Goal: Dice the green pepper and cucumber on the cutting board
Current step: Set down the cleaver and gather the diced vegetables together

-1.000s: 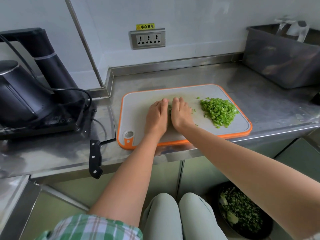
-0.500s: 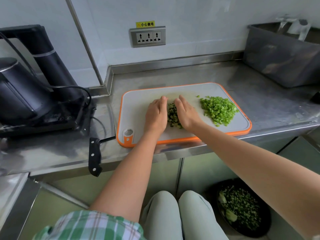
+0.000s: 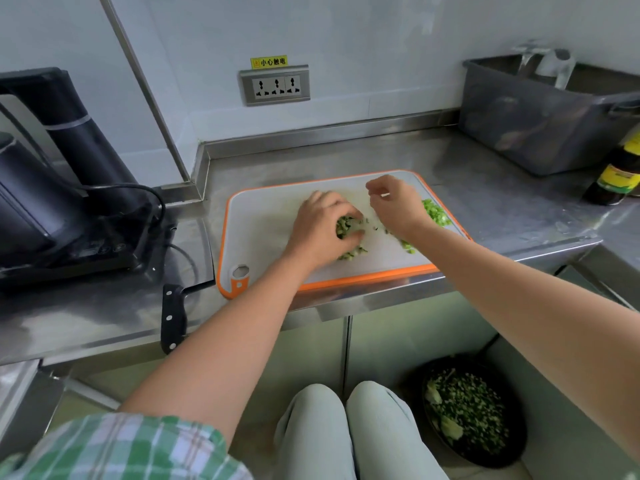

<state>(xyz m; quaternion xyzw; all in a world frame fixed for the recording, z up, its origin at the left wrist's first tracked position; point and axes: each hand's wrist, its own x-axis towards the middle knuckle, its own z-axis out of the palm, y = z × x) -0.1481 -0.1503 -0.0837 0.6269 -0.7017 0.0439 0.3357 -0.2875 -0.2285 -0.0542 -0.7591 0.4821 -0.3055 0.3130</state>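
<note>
Dark-green diced cucumber [image 3: 347, 226] was gripped in the left hand [image 3: 320, 228], fingers curled, at the centre of the white, orange-rimmed plastic cutting board [image 3: 259, 233]. The right hand [image 3: 398, 209] was loosely curled; contents indeterminable.

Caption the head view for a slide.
Left hand grips diced cucumber on the orange-rimmed cutting board; right hand hovers over the diced green pepper.

One cutting board [image 3: 263, 230] carries two diced piles: cucumber [image 3: 346, 227] and green pepper [image 3: 436, 213]. One knife [image 3: 172, 320], one bottle [image 3: 620, 174], one grey bin [image 3: 540, 133], one bowl [image 3: 517, 445] below.
</note>
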